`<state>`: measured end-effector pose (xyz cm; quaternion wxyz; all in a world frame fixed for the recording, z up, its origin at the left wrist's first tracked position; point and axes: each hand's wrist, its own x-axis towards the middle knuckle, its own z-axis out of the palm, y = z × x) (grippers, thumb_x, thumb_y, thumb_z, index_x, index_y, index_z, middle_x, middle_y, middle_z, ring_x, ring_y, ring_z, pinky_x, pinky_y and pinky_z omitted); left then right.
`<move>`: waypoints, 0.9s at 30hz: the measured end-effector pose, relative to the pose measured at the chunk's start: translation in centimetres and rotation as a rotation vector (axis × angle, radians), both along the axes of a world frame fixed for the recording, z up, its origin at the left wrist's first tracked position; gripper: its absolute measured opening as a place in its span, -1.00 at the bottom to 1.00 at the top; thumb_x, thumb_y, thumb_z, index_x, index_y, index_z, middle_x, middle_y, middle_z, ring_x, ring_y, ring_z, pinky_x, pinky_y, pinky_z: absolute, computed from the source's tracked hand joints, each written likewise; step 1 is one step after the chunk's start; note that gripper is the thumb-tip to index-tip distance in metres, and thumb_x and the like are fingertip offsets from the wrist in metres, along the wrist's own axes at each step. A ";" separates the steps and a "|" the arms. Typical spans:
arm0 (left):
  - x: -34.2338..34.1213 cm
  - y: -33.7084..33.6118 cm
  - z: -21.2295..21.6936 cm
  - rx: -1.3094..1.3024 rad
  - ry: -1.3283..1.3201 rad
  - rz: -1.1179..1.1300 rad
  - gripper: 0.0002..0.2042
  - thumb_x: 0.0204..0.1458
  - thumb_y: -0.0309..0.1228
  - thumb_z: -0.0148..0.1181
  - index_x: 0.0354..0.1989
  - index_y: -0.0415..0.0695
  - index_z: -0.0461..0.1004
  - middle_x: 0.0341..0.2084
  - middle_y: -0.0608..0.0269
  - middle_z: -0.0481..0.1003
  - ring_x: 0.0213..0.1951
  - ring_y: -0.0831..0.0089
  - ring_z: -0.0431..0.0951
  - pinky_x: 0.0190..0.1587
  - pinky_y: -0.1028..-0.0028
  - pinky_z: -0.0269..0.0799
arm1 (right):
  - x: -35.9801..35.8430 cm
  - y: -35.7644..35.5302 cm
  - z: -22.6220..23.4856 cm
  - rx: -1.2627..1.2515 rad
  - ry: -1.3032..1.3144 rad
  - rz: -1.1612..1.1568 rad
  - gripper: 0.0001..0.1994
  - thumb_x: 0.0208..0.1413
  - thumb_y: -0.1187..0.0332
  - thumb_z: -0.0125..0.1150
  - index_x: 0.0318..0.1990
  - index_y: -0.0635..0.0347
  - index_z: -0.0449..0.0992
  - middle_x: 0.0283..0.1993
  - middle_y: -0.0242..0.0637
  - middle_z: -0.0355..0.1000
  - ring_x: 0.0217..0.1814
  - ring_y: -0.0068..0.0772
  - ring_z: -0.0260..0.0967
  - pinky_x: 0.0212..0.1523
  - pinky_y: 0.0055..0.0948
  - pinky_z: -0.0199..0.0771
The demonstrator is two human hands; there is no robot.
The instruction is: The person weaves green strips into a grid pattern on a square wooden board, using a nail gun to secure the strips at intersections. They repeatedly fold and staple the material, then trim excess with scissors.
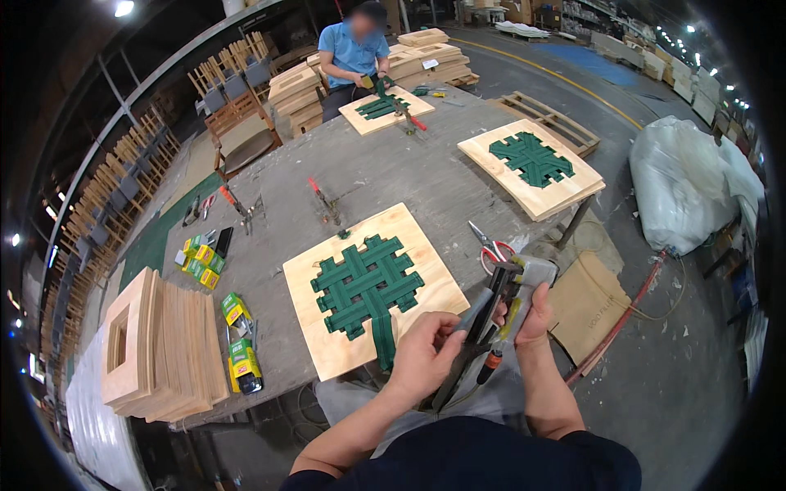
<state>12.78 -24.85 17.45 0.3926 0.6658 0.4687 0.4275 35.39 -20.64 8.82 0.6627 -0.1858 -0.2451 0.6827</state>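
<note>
Fingers [443,324] of the left hand [419,356] are bent, thumb and forefinger drawn almost together at the side of a dark, long-bodied hand tool [473,342]; whether they pinch some small piece there, one cannot tell; the right hand [536,317] is wrapped around the tool's grey body, just right of those fingers, its thumb uppermost.

Just left of and beyond the left fingers lies a pale wooden board [440,285] bearing woven green webbing [372,311], one strip of which runs down close beside them; red-handled scissors [494,252] lie on the table [377,172], beyond the right fingers; well left of both hands stand yellow-and-green boxes [243,360] and a stack of wooden frames [176,360]; far beyond the fingers, a co-worker [352,57] sits at another webbed board.
</note>
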 end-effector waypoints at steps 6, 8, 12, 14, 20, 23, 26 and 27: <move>3.1 -0.1 0.8 0.113 0.227 -0.085 -0.78 0.14 -0.45 0.34 -0.08 -0.24 0.56 -0.36 0.15 0.52 -0.36 0.38 0.54 -0.25 0.42 0.50 | 2.4 -0.7 -1.9 0.076 0.077 0.031 -0.17 0.05 -0.46 0.16 0.08 0.20 0.52 -0.35 -0.10 0.52 -0.45 -0.20 0.41 -0.43 -0.27 0.39; 3.8 -0.1 1.0 0.090 0.285 -0.111 -0.77 0.14 -0.44 0.35 -0.06 -0.23 0.57 -0.37 0.14 0.52 -0.37 0.34 0.54 -0.27 0.41 0.51 | 3.1 -0.8 -2.5 0.092 0.086 0.039 -0.16 0.05 -0.47 0.16 0.09 0.21 0.52 -0.33 -0.10 0.52 -0.44 -0.21 0.41 -0.43 -0.26 0.39; 6.0 0.1 1.5 0.118 0.206 -0.133 -0.75 0.17 -0.43 0.32 0.00 -0.19 0.57 -0.35 0.12 0.52 -0.36 0.28 0.56 -0.27 0.36 0.52 | 3.7 -0.9 -3.3 0.025 0.189 0.023 -0.16 0.06 -0.47 0.15 0.09 0.21 0.52 -0.29 -0.10 0.53 -0.42 -0.25 0.42 -0.45 -0.29 0.40; 7.2 0.6 2.0 0.113 0.164 -0.166 -0.74 0.21 -0.41 0.28 0.04 -0.17 0.55 -0.30 0.05 0.54 -0.32 0.17 0.61 -0.24 0.27 0.54 | 3.5 -0.5 -3.4 0.038 0.185 -0.030 -0.07 0.07 -0.51 0.09 0.18 0.29 0.45 -0.34 -0.13 0.51 -0.50 -0.34 0.35 -0.52 -0.42 0.36; 6.3 1.2 -0.1 0.060 0.094 -0.209 -0.63 0.21 -0.43 0.28 0.18 -0.24 0.49 -0.24 0.19 0.52 -0.21 0.48 0.56 -0.09 0.47 0.50 | 4.0 -0.3 -2.6 0.013 0.286 -0.140 -0.02 0.09 -0.50 0.07 0.21 0.39 0.40 -0.26 -0.24 0.50 -0.52 -0.45 0.22 -0.60 -0.52 0.30; 4.1 -1.9 -3.6 -0.507 -0.211 -0.352 -0.46 0.22 -0.38 0.28 0.34 -0.28 0.32 -0.07 0.17 0.52 -0.02 0.55 0.52 0.09 0.49 0.44 | 5.0 -0.2 -2.0 0.039 0.240 -0.132 -0.06 0.11 -0.49 0.06 0.21 0.34 0.42 -0.12 -0.25 0.51 -0.43 -0.46 0.23 -0.50 -0.48 0.36; 4.1 -3.8 -4.5 -0.325 0.146 -0.442 -0.28 0.19 -0.15 0.35 0.40 -0.33 0.21 0.08 -0.05 0.48 0.14 0.13 0.52 0.26 0.30 0.36 | 5.2 0.0 -2.6 0.080 0.258 -0.116 -0.09 0.13 -0.49 0.04 0.22 0.26 0.44 0.07 -0.22 0.48 -0.24 -0.39 0.33 -0.22 -0.30 0.47; 4.2 -4.2 -5.4 -0.273 0.132 -0.414 -0.28 0.20 -0.14 0.34 0.40 -0.33 0.21 0.10 -0.07 0.46 0.15 0.10 0.51 0.26 0.29 0.35 | 4.7 0.5 -2.3 0.097 0.283 -0.105 -0.10 0.14 -0.49 0.03 0.22 0.23 0.45 0.13 -0.20 0.47 -0.16 -0.37 0.37 -0.11 -0.22 0.51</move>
